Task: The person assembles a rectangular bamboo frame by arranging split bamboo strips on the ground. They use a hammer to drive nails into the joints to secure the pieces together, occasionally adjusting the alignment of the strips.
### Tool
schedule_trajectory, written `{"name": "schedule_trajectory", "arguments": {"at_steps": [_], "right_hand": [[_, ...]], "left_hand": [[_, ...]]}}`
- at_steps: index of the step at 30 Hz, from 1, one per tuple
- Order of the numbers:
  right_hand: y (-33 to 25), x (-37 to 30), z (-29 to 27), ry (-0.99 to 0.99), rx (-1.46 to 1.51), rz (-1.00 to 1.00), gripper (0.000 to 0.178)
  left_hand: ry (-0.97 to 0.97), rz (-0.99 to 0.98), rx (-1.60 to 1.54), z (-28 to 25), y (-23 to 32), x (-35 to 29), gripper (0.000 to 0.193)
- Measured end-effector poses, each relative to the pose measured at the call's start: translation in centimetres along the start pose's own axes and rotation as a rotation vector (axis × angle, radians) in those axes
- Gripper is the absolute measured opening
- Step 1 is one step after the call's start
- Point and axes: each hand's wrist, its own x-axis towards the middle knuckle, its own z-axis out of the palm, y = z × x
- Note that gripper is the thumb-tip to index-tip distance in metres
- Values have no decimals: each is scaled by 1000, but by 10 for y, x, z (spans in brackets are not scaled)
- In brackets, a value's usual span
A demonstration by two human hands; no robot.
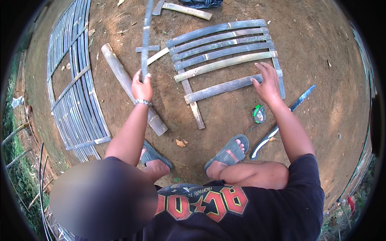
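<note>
My left hand (142,86), with a watch or bracelet at the wrist, is closed round the lower end of a long grey bamboo strip (147,36). The strip points away from me and runs out past the top of the picture. On the ground to the right lies a small frame of bamboo slats (219,46) laid across two side pieces. My right hand (267,82) is over the right end of its nearest slat (225,89), fingers spread and thumb beside the slat. Whether it touches the slat I cannot tell. A wider gap separates this slat from the others.
A hammer (157,57) lies left of the frame, a thick bamboo pole (120,76) beyond it. Along the far left stretches a large slatted bamboo panel (70,80). An axe (187,11) is at the top. By my right foot are a tape measure (259,114) and a saw (264,143).
</note>
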Motion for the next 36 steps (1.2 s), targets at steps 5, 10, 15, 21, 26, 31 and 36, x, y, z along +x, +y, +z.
{"name": "schedule_trajectory", "arguments": {"at_steps": [5,10,15,21,26,31,36], "right_hand": [[27,-35,5,-68,-22,199,58],[52,-19,3,-85,-26,330,57],[69,26,11,-43,-3,495,60],[109,58,30,53,-4,596,65],[129,76,43,28,40,622,68],[133,84,47,37,167,605,64],[139,90,55,82,358,716,59]], "left_hand": [[260,126,407,4,6,27,49],[-164,1,179,43,15,-23,42],[-232,-280,-2,89,-11,-52,54],[-247,-372,-30,107,-5,-47,46],[-228,-450,-113,107,13,-52,31],[-234,-544,-258,106,18,-54,27],[-229,-576,-268,105,25,-56,22]]}}
